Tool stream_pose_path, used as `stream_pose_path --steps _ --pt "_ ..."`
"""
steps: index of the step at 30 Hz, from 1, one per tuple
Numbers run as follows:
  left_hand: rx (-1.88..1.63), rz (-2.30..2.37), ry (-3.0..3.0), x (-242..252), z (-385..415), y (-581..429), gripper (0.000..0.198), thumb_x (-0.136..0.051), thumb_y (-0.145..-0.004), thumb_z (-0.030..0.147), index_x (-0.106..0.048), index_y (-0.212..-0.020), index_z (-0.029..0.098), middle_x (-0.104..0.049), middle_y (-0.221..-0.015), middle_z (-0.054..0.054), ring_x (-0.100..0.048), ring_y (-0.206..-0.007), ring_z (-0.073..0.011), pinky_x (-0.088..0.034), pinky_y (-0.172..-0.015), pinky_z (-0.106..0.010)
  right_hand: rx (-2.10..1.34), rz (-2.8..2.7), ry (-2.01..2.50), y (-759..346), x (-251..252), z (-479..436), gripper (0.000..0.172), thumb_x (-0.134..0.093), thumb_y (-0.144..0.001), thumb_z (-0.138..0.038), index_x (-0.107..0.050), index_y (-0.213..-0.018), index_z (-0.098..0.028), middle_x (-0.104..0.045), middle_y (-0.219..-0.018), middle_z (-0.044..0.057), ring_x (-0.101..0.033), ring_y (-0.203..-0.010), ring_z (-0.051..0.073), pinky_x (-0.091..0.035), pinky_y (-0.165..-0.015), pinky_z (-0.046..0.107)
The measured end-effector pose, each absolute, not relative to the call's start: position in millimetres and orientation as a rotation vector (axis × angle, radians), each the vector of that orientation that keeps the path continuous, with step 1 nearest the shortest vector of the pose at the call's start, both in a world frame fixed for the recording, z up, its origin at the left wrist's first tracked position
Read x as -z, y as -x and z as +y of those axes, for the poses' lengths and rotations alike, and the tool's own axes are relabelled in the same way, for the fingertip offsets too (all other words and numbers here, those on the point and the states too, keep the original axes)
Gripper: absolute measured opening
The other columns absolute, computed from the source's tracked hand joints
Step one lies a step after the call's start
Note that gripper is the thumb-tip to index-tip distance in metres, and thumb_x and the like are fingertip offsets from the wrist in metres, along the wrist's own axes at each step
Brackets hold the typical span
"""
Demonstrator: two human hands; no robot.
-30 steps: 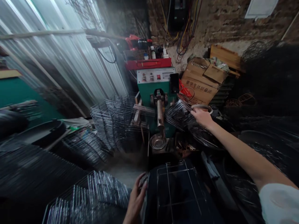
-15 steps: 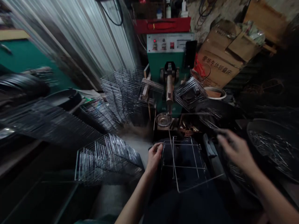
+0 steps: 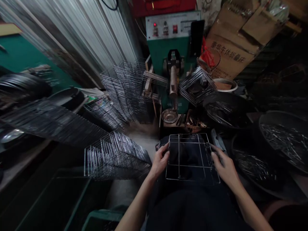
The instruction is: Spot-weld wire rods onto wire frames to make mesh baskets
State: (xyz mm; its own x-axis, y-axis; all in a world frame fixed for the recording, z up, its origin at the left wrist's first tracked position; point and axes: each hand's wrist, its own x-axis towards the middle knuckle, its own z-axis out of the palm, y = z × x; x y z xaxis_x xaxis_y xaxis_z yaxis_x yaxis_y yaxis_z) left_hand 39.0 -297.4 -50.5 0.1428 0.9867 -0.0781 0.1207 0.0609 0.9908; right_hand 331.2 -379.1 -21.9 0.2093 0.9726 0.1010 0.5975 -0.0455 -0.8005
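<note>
A rectangular wire rack [image 3: 179, 165] of thin, shiny rods lies across my lap, with crossing bars and an outer wire frame lined up with it. My left hand [image 3: 160, 159] pinches its left edge between thumb and fingers. At the opposite edge, my right hand [image 3: 222, 164] has its thumb and fingers closed on the wires. Just beyond the rack stands a green machine [image 3: 156, 51] with a thick metal rod [image 3: 173, 81] pointing down toward me. Below that rod sits a small metal bowl [image 3: 169, 115].
Stacked wire racks [image 3: 115, 157] stand to my left, with more stacks [image 3: 127, 89] behind. Dark pans of loose metal rods [image 3: 255, 166] sit at my right. A cardboard box [image 3: 233, 48] leans at the back right. A green crate [image 3: 103, 214] is low at left.
My right hand has come in from the right to the rack's right edge. The outer wire frame, slanted before, now lies squared over the rack. My view has tilted down.
</note>
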Motion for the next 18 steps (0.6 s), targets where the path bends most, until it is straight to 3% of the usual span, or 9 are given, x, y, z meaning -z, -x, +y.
stream_pose_path --steps 2,6,10,18 --pt "-0.979 1.215 -1.355 52 -298 -37 0.050 -0.065 -0.082 0.031 -0.064 -0.130 0.016 -0.067 -0.130 -0.010 -0.059 -0.125 -0.0253 -0.041 -0.112 -0.038 -0.667 -1.430 1.727 -331 25 -382 0.045 -0.043 -0.099 -0.045 -0.055 -0.138 -0.026 -0.072 -0.109 0.008 -0.070 -0.099 0.026 -0.058 -0.086 0.040" --pt "-0.944 1.187 -1.379 57 -301 -32 0.054 -0.064 -0.084 0.031 -0.059 -0.135 0.016 -0.063 -0.137 -0.011 -0.056 -0.129 -0.0263 -0.038 -0.115 -0.042 -0.683 -1.389 1.707 -331 37 -387 0.042 -0.048 -0.097 -0.047 -0.059 -0.129 -0.023 -0.069 -0.112 0.009 -0.067 -0.101 0.026 -0.056 -0.087 0.037" --pt "-0.905 1.159 -1.318 64 -304 -30 0.055 -0.065 -0.084 0.032 -0.058 -0.137 0.018 -0.058 -0.143 -0.009 -0.049 -0.138 -0.0259 -0.031 -0.121 -0.043 -0.784 -1.282 1.656 -326 52 -389 0.044 -0.049 -0.097 -0.047 -0.056 -0.130 -0.020 -0.067 -0.094 0.006 -0.066 -0.084 0.020 -0.055 -0.076 0.029" --pt "-0.971 1.164 -1.161 63 -285 -27 0.061 -0.066 -0.083 0.036 -0.054 -0.140 0.018 -0.060 -0.141 -0.009 -0.052 -0.135 -0.0266 -0.033 -0.119 -0.044 -0.819 -1.247 1.525 -314 60 -346 0.043 -0.052 -0.095 -0.046 -0.057 -0.127 -0.019 -0.061 -0.083 0.002 -0.061 -0.075 0.016 -0.053 -0.070 0.027"
